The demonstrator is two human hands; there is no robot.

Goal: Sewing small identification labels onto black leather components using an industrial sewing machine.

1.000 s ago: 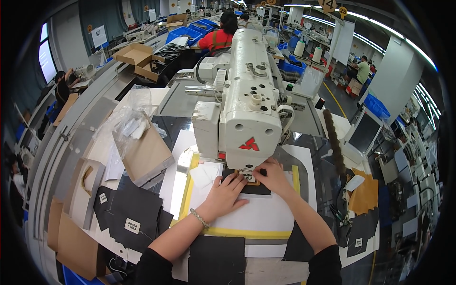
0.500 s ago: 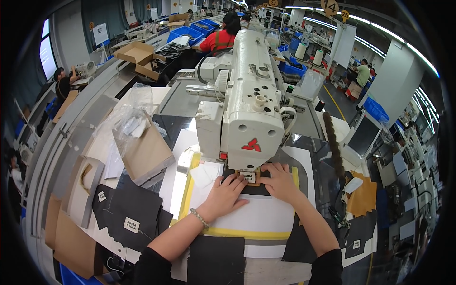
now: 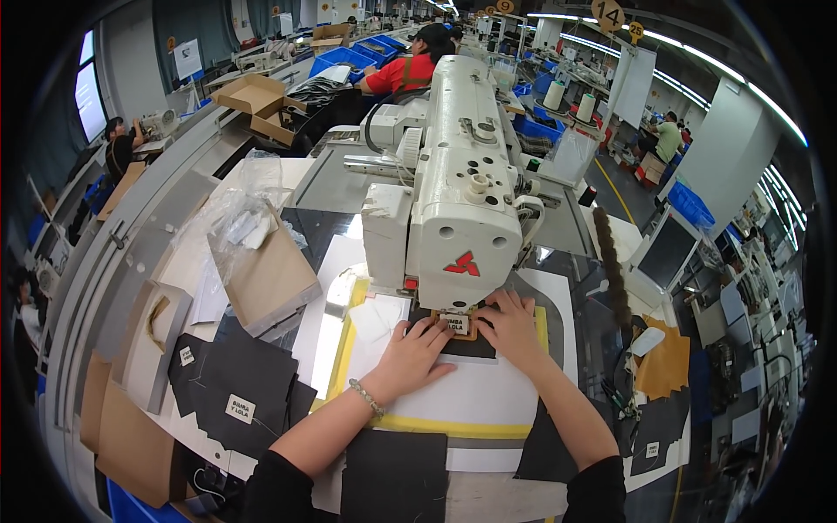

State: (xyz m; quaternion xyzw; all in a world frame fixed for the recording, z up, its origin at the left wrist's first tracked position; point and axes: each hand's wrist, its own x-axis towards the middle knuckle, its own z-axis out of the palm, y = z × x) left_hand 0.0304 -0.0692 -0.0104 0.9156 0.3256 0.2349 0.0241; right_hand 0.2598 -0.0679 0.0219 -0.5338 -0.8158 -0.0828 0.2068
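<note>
A white sewing machine head [image 3: 462, 227] stands over the work. Below it, a small pale label patch [image 3: 453, 323] sits inside a tan frame [image 3: 473, 328], on top of a black fabric piece [image 3: 469, 349]. My left hand [image 3: 414, 353] lies flat, fingers spread, with its fingertips at the frame's left side. On the other side my right hand [image 3: 513, 329] rests with fingers apart, the thumb side touching the frame's right edge. The needle area is hidden behind the machine head. Under both hands is a white sheet [image 3: 488, 397] edged with yellow tape [image 3: 462, 428].
Black pieces with pale patches [image 3: 248, 397] lie at the left, beside open cardboard boxes [image 3: 270, 275]. A plain black piece [image 3: 394, 479] lies in front. At the right are tan fabric [image 3: 664, 362], scissors [image 3: 621, 401] and a control screen [image 3: 667, 248]. A person in red [image 3: 401, 74] sits beyond.
My right hand has shifted slightly upward toward the machine head, its fingers a little more bent. The left hand, patch and frame look unchanged. The person in red has raised their head.
</note>
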